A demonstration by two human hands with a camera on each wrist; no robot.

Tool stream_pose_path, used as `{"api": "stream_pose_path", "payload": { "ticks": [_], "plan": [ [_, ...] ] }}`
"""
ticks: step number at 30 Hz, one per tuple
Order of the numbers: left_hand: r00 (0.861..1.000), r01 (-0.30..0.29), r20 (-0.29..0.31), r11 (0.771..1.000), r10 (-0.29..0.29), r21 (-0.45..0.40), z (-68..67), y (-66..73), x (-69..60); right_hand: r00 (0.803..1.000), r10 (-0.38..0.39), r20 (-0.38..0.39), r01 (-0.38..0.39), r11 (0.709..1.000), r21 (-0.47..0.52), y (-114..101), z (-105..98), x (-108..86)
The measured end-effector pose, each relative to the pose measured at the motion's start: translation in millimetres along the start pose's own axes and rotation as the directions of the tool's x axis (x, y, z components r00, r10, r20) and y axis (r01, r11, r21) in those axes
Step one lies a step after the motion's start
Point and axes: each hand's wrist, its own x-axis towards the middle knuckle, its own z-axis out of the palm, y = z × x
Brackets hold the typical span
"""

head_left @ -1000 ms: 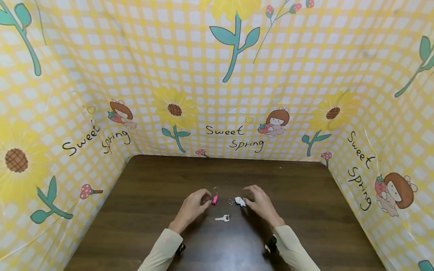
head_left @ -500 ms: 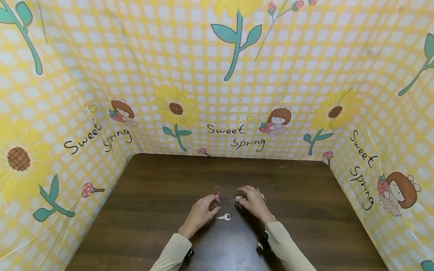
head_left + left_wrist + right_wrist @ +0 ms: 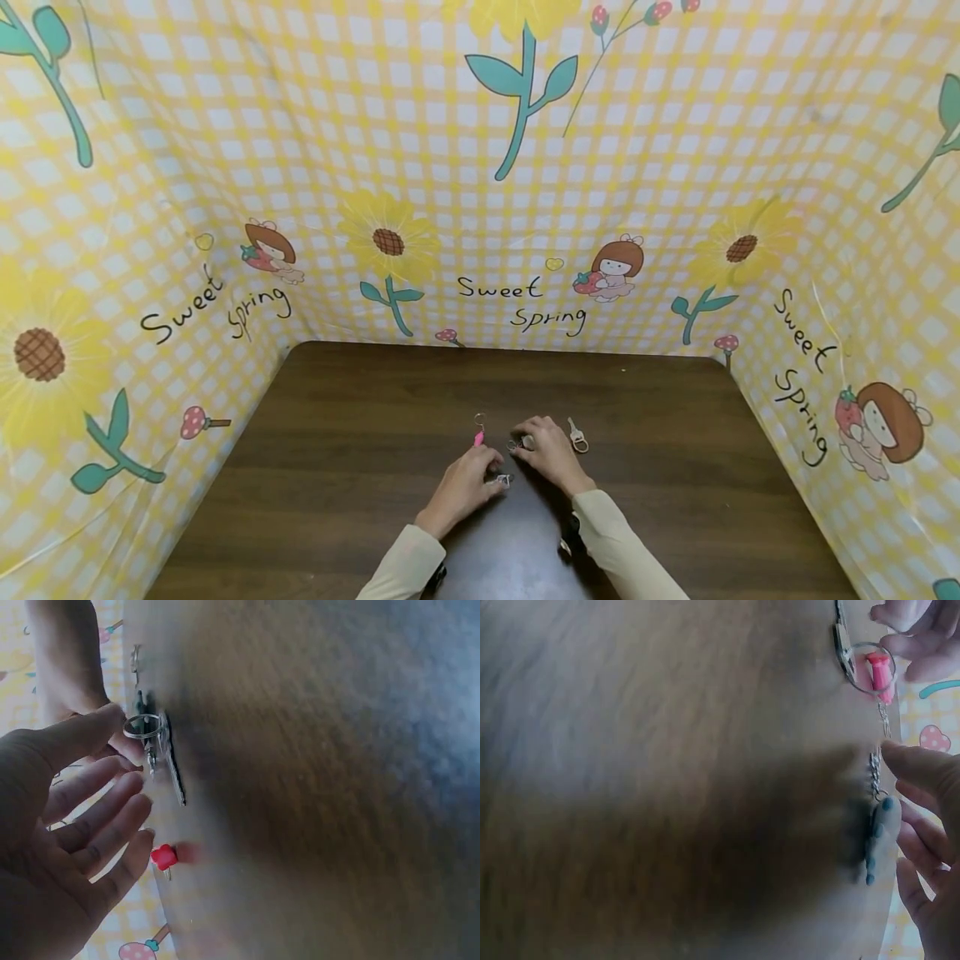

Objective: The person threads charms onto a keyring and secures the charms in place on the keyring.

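In the head view my left hand [image 3: 461, 486] is over a silver key [image 3: 503, 480], covering part of it. The left wrist view shows its fingers loosely spread, with the thumb close to the key's ring [image 3: 142, 726]. My right hand [image 3: 552, 452] is above a white figure keychain [image 3: 528, 442], partly hiding it. The right wrist view has the thumb tip at the keychain's chain [image 3: 875, 771], fingers loosely bent beside the figure; no pinch shows there. A pink keychain [image 3: 479, 437] with a ring lies just beyond the left hand.
Another key [image 3: 577, 436] lies on the dark wooden table [image 3: 360, 400], right of my right hand. A yellow checked cloth [image 3: 480, 208] with flowers encloses the table at the back and both sides.
My left hand has moved from the pink keychain toward the silver key. My right hand has shifted left over the white figure keychain, and the key on the right has come into view.
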Motion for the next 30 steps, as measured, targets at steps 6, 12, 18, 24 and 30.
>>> {"api": "stream_pose_path", "payload": {
  "ticks": [6,12,18,24,30],
  "plan": [
    [1.0,-0.01,0.02,1.0,0.009,0.029,3.1,-0.7,1.4,1.0,-0.005,-0.017,0.005,1.0,-0.018,-1,5,0.0],
    [1.0,0.009,0.016,0.999,-0.01,0.044,6.7,-4.0,1.6,1.0,-0.01,-0.028,0.009,1.0,-0.005,0,9,1.3],
    [1.0,-0.021,-0.004,0.998,0.022,0.055,14.2,-8.2,2.1,0.998,-0.021,-0.067,0.021,1.0,0.005,0,11,3.5],
    [0.998,-0.032,-0.049,0.999,0.033,0.03,17.9,-9.9,3.1,0.994,-0.044,-0.097,0.045,0.999,0.012,-2,12,4.0],
    [0.999,-0.004,-0.036,1.0,0.004,0.005,20.0,-6.3,1.7,0.996,-0.035,-0.076,0.036,0.999,0.002,-4,10,4.3]
  ]
}}
